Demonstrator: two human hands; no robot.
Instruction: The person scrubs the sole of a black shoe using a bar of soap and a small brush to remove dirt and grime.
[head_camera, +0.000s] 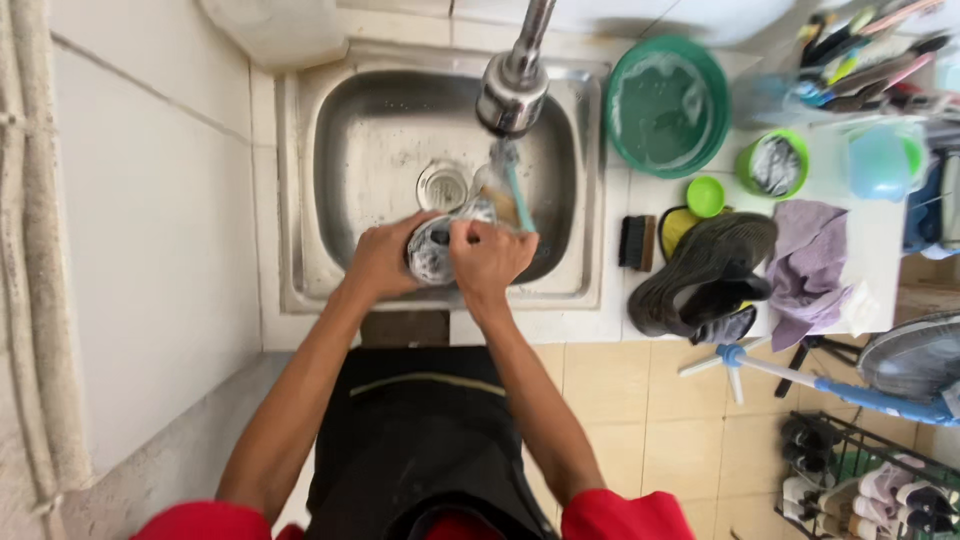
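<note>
My left hand (383, 258) grips a wet grey and white shoe (437, 243) over the near edge of the steel sink (330, 150). My right hand (490, 258) holds a brush with a teal handle (515, 195) against the shoe. Water runs from the chrome tap (513, 85) onto the brush and shoe. The part of the shoe between my hands is hidden.
On the white counter right of the sink lie a dark shoe (705, 275), a black scrub brush (636, 241), a purple cloth (808, 265), a green basin (667, 105) of soapy water and small green cups (773, 165). A shoe rack (860, 480) stands on the tiled floor.
</note>
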